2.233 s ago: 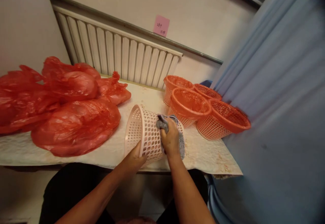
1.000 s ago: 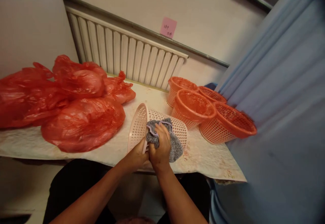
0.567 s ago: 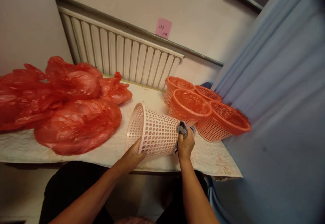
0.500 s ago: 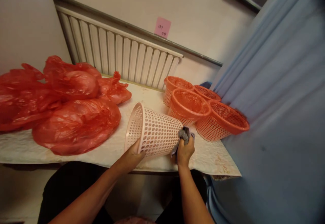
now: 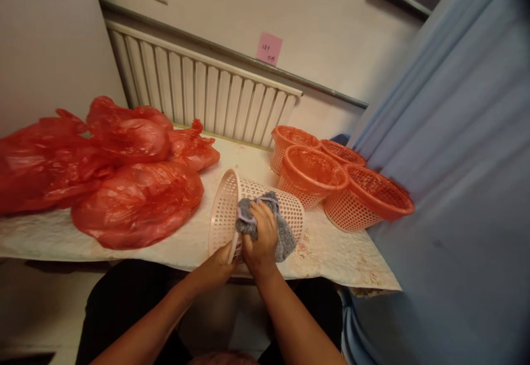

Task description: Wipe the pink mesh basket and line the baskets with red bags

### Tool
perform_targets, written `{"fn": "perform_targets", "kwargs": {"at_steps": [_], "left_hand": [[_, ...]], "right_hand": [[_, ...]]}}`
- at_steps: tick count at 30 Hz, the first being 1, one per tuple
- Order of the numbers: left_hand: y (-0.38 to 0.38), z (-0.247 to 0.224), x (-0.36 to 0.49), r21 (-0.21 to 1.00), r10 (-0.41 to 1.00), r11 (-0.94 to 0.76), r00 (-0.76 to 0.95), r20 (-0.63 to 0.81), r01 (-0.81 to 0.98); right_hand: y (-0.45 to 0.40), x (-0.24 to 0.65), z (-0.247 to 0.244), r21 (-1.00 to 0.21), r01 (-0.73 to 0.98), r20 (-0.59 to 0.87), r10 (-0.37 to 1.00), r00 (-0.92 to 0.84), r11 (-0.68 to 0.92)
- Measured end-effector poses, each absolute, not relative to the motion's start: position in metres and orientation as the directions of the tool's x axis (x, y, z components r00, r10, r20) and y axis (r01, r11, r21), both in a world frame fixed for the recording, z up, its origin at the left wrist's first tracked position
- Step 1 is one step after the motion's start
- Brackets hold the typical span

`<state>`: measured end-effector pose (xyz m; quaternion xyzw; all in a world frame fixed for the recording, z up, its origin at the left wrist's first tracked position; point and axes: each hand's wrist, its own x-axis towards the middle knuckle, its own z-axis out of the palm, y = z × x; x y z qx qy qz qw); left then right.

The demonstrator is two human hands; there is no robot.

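Observation:
A pale pink plastic wastebasket (image 5: 295,206) with a lattice wall lies on its side on the table (image 5: 331,254), its mouth turned to the left. My left hand (image 5: 221,263) grips its rim at the near lower edge, thumb outside. Against the basket's outer wall, close to the rim, my right hand (image 5: 261,235) presses a grey cloth (image 5: 285,238) with a lilac edge. Part of the cloth hangs over the wall toward the base. My left fingers inside the basket are mostly hidden.
Several similar baskets lined with red bags, one of them the front basket (image 5: 314,174), stand at the right beside a blue curtain (image 5: 455,188). Puffed red plastic bags (image 5: 141,205) cover the table's left side. A white radiator (image 5: 207,89) runs along the wall behind.
My right hand has moved the cloth left, from the basket's base end to its side near the rim. My left hand keeps its hold on the rim.

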<state>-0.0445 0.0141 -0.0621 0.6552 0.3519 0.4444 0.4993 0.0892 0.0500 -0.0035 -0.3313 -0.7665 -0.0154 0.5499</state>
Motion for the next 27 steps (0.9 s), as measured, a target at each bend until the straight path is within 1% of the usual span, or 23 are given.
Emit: {"fn": "perform_targets", "kwargs": {"at_steps": [3,5,8,11,14,16,19,22,24,27], "left_hand": [[0.013,-0.065,-0.045,0.971,0.897,-0.239,0.389,0.212,0.021],[0.015,-0.054,-0.043,0.980,0.910,-0.199,0.369,0.189,-0.011],[0.021,-0.028,-0.037,0.984,0.953,-0.150,0.250,0.170,-0.100],[0.025,-0.009,-0.031,0.973,0.967,-0.179,0.159,0.202,-0.145],[0.025,-0.007,-0.029,0.966,0.960,-0.182,0.178,0.214,-0.182],[0.022,-0.011,-0.029,0.970,0.959,-0.133,0.222,0.178,-0.204],[0.017,-0.017,-0.028,0.979,0.958,-0.083,0.255,0.129,-0.184],[0.015,-0.023,-0.029,0.986,0.964,-0.102,0.231,0.130,-0.130],[0.016,-0.028,-0.031,0.987,0.966,-0.124,0.214,0.144,-0.104],[0.018,-0.034,-0.035,0.985,0.961,-0.153,0.219,0.168,-0.081]], "right_hand": [[0.061,0.085,0.011,-0.357,0.548,0.832,0.524,-0.182,0.756],[0.062,0.084,0.012,-0.362,0.555,0.829,0.531,-0.175,0.749],[0.053,0.083,0.005,-0.374,0.560,0.828,0.538,-0.158,0.740],[0.047,0.085,0.001,-0.379,0.564,0.823,0.546,-0.157,0.733],[0.057,0.092,0.003,-0.373,0.567,0.803,0.562,-0.200,0.735],[0.076,0.100,0.007,-0.393,0.590,0.781,0.594,-0.191,0.706],[0.112,0.123,0.012,-0.461,0.675,0.721,0.687,-0.094,0.576],[0.136,0.157,0.009,-0.520,0.752,0.654,0.755,0.044,0.406],[0.138,0.180,0.000,-0.564,0.764,0.634,0.757,0.158,0.314],[0.122,0.202,-0.026,-0.683,0.708,0.577,0.727,0.372,0.179]]}}
